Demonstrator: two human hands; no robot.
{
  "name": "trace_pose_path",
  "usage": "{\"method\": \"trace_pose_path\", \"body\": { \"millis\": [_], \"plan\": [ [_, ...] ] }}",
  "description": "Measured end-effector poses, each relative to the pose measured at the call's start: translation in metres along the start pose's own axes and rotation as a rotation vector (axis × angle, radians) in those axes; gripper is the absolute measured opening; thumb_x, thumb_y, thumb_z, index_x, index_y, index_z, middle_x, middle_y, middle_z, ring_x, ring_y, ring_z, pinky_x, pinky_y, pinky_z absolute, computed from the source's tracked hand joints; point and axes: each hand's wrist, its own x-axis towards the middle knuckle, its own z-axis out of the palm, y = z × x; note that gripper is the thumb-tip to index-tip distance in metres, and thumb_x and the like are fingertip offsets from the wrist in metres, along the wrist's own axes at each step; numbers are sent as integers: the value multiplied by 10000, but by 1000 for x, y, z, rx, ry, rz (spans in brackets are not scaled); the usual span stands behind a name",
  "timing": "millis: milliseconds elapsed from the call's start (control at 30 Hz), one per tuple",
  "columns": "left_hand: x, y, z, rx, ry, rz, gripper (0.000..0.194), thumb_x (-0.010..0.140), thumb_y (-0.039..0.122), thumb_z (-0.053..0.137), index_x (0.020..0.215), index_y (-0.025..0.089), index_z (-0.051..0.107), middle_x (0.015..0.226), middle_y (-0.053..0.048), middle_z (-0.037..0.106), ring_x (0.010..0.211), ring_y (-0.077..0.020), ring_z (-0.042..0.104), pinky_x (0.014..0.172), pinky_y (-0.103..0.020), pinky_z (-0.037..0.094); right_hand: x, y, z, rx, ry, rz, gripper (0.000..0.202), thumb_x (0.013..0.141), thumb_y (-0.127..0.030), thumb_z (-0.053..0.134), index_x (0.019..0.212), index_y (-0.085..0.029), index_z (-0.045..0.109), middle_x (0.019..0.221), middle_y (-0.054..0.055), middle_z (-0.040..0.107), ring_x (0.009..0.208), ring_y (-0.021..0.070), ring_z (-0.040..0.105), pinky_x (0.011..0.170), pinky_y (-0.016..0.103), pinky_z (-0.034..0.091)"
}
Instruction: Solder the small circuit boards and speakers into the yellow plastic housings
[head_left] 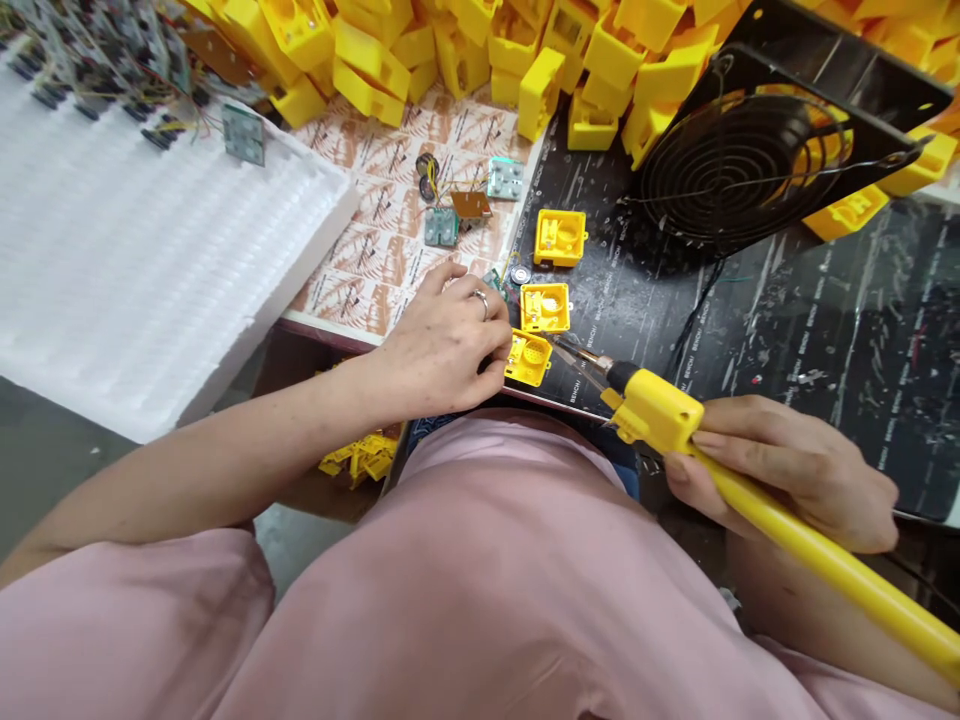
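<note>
My right hand [787, 465] is wrapped round the yellow handle of a soldering iron [660, 410]. The iron's thin metal tip points left, at the edge of the nearest small yellow plastic case [531, 360]. At that case's left side, the curled fingers of my left hand [457, 340] hold it at the table edge; the fingertips are partly hidden. Just beyond lies a second open yellow case [546, 307], with a third case [559, 238] farther back. A small round speaker [520, 274] and a green circuit board [493, 284] lie by my left fingers.
Wired circuit boards [442, 228] lie on the patterned sheet [352, 270]. A white foam block [165, 250] carries many wired parts on the left. Yellow cases [465, 50] are heaped at the back. A black fan [750, 150] stands back right; yellow pieces [364, 458] lie below the table.
</note>
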Motion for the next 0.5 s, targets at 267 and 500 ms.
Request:
{"method": "trace_pose_path", "body": {
  "millis": [267,500],
  "plan": [
    [3,-1,-2,-29,-48,-22,204,863,258,509,692,231,617,903,-54,718,936,-271,624,989,-491,458,-2,3,5,-224,182,-7,624,831,-212,862,1409,-335,662,954,-3,815,714,202,764,560,312,612],
    [2,-3,-6,-57,-49,6,233,889,265,524,738,209,692,931,-82,734,940,-278,640,978,-509,468,21,11,0,-127,32,-78,476,855,-236,836,1307,-306,706,831,-6,792,622,173,743,512,250,609]
  ]
}}
